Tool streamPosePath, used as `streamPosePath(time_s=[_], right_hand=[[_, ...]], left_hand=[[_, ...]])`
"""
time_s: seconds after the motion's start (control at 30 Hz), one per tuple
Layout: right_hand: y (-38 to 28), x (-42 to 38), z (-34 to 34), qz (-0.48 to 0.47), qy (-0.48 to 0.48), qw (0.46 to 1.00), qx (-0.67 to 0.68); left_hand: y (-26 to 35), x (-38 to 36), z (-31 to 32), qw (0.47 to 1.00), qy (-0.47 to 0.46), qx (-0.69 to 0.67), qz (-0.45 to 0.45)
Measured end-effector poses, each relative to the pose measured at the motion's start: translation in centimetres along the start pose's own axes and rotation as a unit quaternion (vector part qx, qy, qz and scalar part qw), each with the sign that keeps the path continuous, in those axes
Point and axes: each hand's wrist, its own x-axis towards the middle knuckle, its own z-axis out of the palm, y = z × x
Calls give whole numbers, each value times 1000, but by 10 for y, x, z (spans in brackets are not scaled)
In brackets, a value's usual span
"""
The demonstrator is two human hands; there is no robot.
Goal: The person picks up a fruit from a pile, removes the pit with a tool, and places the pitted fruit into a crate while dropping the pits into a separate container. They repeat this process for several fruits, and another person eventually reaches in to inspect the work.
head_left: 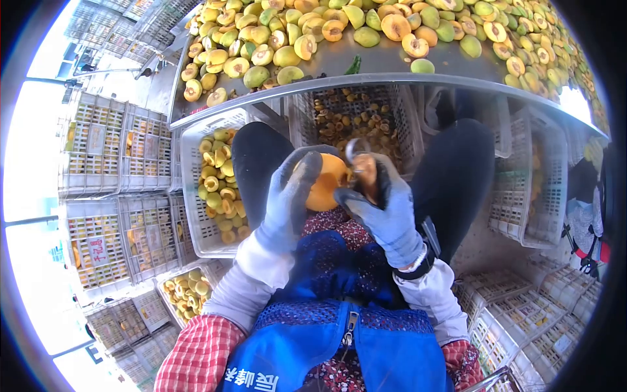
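Note:
In my gloved left hand [294, 186] is an orange-yellow peach half [326, 189], its cut side turned to the right. My gloved right hand [385, 199] is closed around a small tool [358, 151] with a curved metal end, blurred by motion. The tool is right at the peach's cut face, and the right thumb reaches to the fruit's lower edge. Most of the tool's handle is hidden by the fingers. Both hands are over my lap, between my knees.
Ahead is a metal table [339, 62] heaped with halved peaches [281, 39]. Under its edge stand a crate [405, 124] with pits and scraps and, at left, a white crate [196, 228] of peach halves. Stacked crates [98, 150] line the left; more crates [522, 326] stand at right.

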Motion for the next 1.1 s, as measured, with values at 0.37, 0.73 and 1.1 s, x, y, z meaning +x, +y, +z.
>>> streamPosePath(time_s=[0.37, 0.73, 1.1], right_hand=[[27, 4, -9, 85, 20, 991, 97], [-8, -5, -27, 67, -126, 984, 107], [-2, -7, -20, -44, -103, 966, -232]], left_hand=[[-8, -2, -3, 957, -31, -244, -152], [14, 7, -18, 995, -51, -82, -14], [18, 15, -12, 991, -94, 75, 63]])
